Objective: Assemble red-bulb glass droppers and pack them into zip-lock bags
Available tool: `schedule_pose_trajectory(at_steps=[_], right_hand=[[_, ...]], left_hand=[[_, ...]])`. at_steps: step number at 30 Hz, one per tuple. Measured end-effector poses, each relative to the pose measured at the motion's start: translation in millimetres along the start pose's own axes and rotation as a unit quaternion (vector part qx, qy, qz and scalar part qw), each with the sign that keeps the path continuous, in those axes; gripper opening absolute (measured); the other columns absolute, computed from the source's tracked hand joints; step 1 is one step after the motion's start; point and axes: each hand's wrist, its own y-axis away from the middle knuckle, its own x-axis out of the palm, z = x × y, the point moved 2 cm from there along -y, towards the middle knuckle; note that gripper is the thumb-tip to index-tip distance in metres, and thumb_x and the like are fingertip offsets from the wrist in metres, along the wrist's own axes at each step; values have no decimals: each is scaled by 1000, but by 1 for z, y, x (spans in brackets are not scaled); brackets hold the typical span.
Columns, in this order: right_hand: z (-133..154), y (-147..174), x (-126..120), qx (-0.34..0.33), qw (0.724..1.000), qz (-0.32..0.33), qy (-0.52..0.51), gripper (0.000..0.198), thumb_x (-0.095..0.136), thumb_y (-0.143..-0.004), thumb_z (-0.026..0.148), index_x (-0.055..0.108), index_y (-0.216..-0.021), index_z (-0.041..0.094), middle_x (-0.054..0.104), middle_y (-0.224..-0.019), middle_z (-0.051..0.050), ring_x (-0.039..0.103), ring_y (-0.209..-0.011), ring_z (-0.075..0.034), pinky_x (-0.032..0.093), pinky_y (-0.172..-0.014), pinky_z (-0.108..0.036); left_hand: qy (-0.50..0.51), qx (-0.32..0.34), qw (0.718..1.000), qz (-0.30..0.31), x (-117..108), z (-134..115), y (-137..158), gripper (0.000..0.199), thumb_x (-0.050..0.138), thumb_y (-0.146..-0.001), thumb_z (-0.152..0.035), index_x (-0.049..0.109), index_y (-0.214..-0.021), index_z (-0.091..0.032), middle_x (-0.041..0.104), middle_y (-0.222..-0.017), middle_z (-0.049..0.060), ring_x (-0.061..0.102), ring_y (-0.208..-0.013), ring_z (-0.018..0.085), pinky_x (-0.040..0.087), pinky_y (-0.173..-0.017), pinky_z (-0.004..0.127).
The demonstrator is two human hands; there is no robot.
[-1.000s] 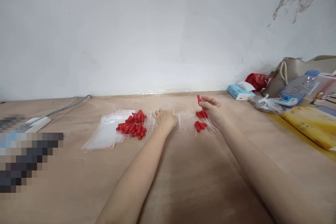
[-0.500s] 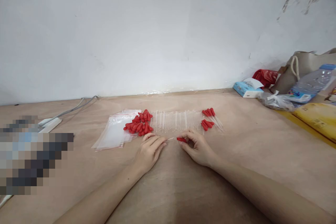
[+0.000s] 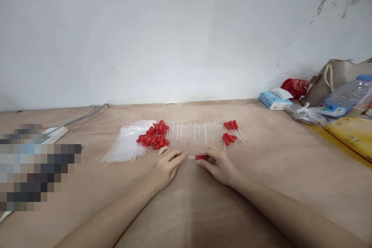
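Observation:
My left hand (image 3: 167, 166) pinches a thin clear glass dropper tube (image 3: 190, 157) that points right, just above the table. In my right hand (image 3: 216, 163) a red rubber dropper bulb (image 3: 201, 157) is held between thumb and fingers. The tube's right end meets the mouth of the bulb; how deep it sits inside is hidden. Behind my hands lies a row of clear glass tubes (image 3: 194, 133). A heap of loose red bulbs (image 3: 152, 135) is left of the row. Several droppers with red bulbs on them (image 3: 231, 124) lie at its right end.
Clear zip bags (image 3: 124, 147) lie flat left of the bulbs. A white power strip (image 3: 55, 135) with a grey cable is farther left, near a pixelated patch. At right stand a tissue pack (image 3: 274, 100), a plastic bottle (image 3: 345, 95) and a yellow package (image 3: 351, 133). A wall rises behind.
The gap between tube and bulb has closed: the tube's end now meets the bulb's mouth. Both hands stay in nearly the same place, and the view has shifted slightly.

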Motion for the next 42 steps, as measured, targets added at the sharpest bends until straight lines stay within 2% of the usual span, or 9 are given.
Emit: schedule_pose_trajectory(at_steps=[4,11,17,25,37,42], right_hand=[[-1,1,1,5,1000,4,7,11,53,-80,25,62,-85,21,64,-78,-1,57,-70,-12,44,-66,-25],[1,3,0,-27,999,15,17,12,49,-82,25,60,-83,20,63,-76,-1,56,-68,-12,44,-64,-24],[2,4,0,-40,998,10,41,13,49,-82,27,60,-84,21,63,-75,-3,56,-67,-12,44,-62,-24],[7,5,1,-69,994,49,69,14,47,-83,25,59,-86,20,61,-74,-3,53,-67,-12,43,-61,-23],[3,3,6,-60,992,77,82,16,47,-82,23,61,-91,19,62,-79,-5,56,-73,-15,44,-66,-26],[4,-3,3,-54,997,50,23,18,50,-82,26,64,-93,22,61,-80,-4,56,-72,-13,45,-66,-26]], left_hand=[[19,14,1000,8,1,2,1,32,43,-83,-5,52,-111,-20,59,-88,5,49,-75,14,36,-72,32],[19,25,999,34,-2,-2,1,38,38,-86,-7,45,-120,-23,61,-86,4,53,-72,13,33,-66,29],[18,23,999,42,-2,-3,2,34,38,-87,-10,47,-118,-22,62,-86,4,55,-73,14,33,-64,29],[32,43,998,23,-5,-7,0,37,40,-84,-6,48,-116,-21,62,-86,5,54,-74,14,35,-65,29],[43,13,998,51,-1,-13,-3,28,39,-87,-11,53,-109,-20,63,-83,4,56,-73,15,34,-65,30],[47,-14,998,34,0,-12,-4,27,43,-86,-14,53,-110,-21,64,-84,4,56,-73,14,36,-70,30]])
